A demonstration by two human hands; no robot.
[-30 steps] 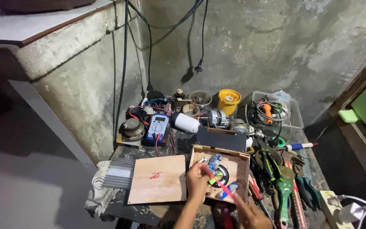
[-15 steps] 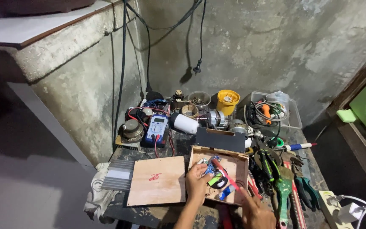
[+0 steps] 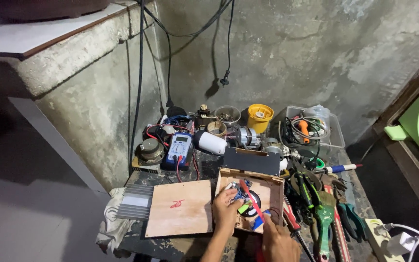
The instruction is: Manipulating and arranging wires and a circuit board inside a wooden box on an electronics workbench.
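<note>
Two hands at work inside open wooden box [image 3: 267, 194] near tabletop [image 3: 204, 167] front edge: left hand [image 3: 226, 213] pinching small blue circuit board [image 3: 241, 193], right hand [image 3: 277, 240] gripping red-handled tool [image 3: 250, 198]. Plywood lid [image 3: 180, 207] touching box's left wall, piled tools crowding right.

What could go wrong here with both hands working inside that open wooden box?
The right hand pokes a red-handled tool at the small blue board that the left hand steadies; a slip might jab the left fingers or nick the board. The wooden box sits against loose pliers and screwdrivers, which might snag the right arm.
</note>
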